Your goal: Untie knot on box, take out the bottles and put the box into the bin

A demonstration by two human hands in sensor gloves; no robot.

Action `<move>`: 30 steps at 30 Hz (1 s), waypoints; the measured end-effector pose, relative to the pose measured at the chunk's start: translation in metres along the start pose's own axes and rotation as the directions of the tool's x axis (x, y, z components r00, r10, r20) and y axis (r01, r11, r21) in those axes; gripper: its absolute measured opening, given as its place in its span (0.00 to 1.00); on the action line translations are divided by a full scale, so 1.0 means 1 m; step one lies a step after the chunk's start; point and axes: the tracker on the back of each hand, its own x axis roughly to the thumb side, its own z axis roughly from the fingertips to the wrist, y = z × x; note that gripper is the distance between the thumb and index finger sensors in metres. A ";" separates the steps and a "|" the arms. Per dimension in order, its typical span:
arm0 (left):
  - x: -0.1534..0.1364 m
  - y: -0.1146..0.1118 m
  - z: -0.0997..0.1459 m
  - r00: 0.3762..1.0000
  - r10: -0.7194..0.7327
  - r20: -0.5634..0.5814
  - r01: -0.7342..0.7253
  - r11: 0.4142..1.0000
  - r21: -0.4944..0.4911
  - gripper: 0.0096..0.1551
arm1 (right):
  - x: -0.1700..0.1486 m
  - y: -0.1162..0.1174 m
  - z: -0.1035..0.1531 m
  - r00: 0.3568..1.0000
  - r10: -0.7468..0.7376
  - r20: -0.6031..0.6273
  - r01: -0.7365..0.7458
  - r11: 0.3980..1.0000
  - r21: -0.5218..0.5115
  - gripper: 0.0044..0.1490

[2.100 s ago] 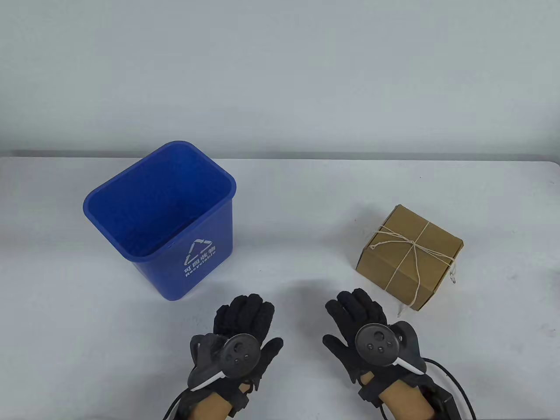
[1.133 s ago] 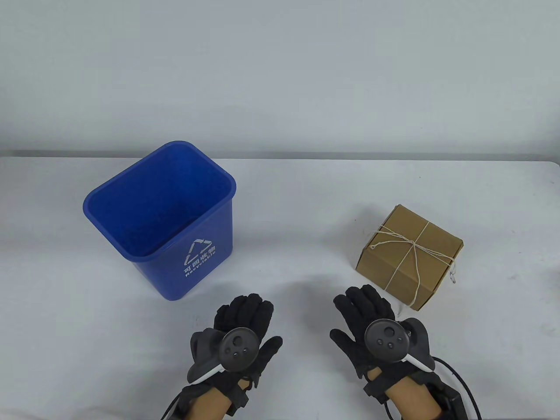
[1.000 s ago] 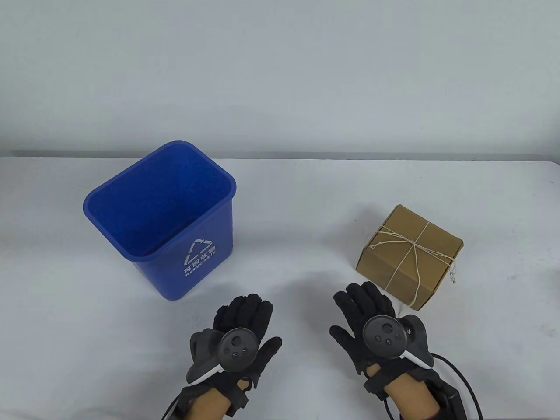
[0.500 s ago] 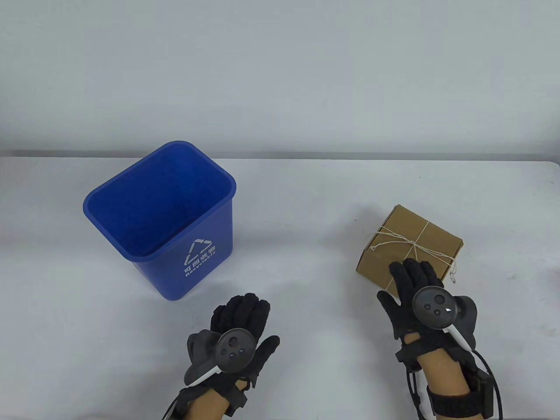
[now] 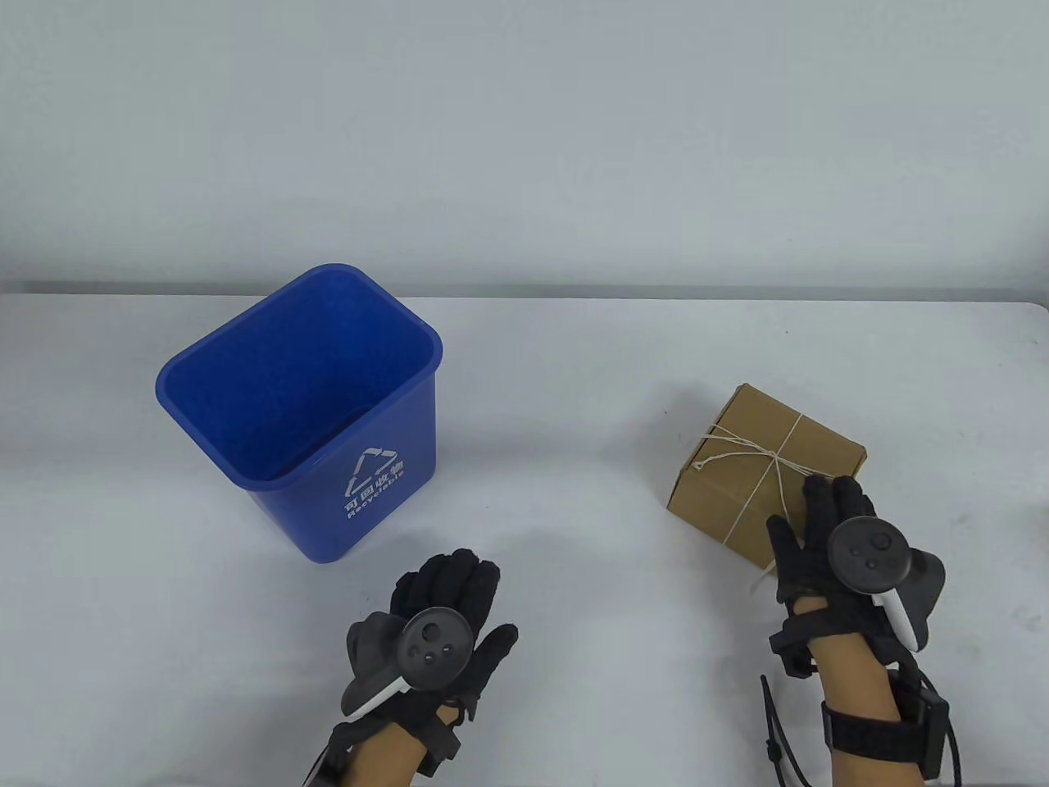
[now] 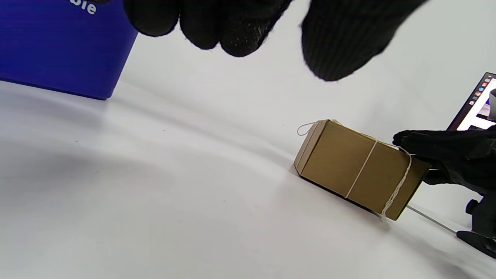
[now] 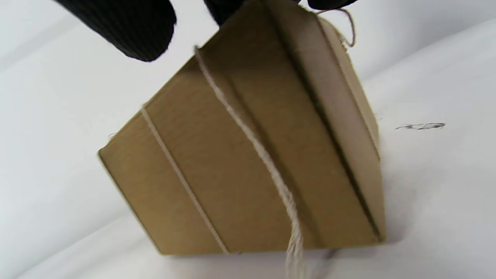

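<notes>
A brown cardboard box [image 5: 737, 484] tied crosswise with thin twine [image 5: 774, 461] sits closed on the white table, right of centre; whatever it contains is hidden. My right hand [image 5: 824, 525] lies over its near right corner. The straight fingers [image 6: 430, 145] rest on the top edge. The thumb [image 7: 128, 27] hangs off the front face without touching it. A loose twine end [image 7: 292, 240] trails down the box's front. My left hand [image 5: 447, 594] hovers flat and holds nothing, near the table's front edge and just right of the blue recycling bin [image 5: 369, 492], which stands upright.
A laptop screen [image 6: 478, 102] shows beyond the box at the right. A black cable [image 5: 774, 738] runs from my right wrist strap. The bin [image 6: 58, 46] is well left of the box, with bare white table [image 5: 557, 459] between them.
My right hand travelled forward and to the right from the table's front edge onto the box's near corner. The left hand shifted only slightly. Box and bin stayed put.
</notes>
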 end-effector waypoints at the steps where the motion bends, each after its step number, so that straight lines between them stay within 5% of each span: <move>1: -0.001 0.000 0.000 1.000 0.002 -0.004 -0.002 1.000 -0.002 0.47 | -0.003 -0.001 -0.001 1.000 -0.003 -0.023 0.003 1.000 -0.018 0.49; 5: -0.003 0.000 -0.001 1.000 0.009 -0.012 -0.009 1.000 -0.006 0.47 | -0.016 -0.001 -0.007 0.994 -0.023 -0.109 0.021 0.999 -0.026 0.52; 15: -0.006 0.000 -0.004 1.000 0.022 -0.021 -0.022 1.000 -0.015 0.46 | -0.055 0.007 -0.021 0.920 -0.333 -0.209 0.340 0.940 0.000 0.51; 30: -0.009 0.001 -0.004 0.999 0.035 -0.021 -0.035 0.999 0.002 0.45 | -0.052 0.019 -0.022 0.875 -0.429 -0.226 0.459 0.883 0.101 0.53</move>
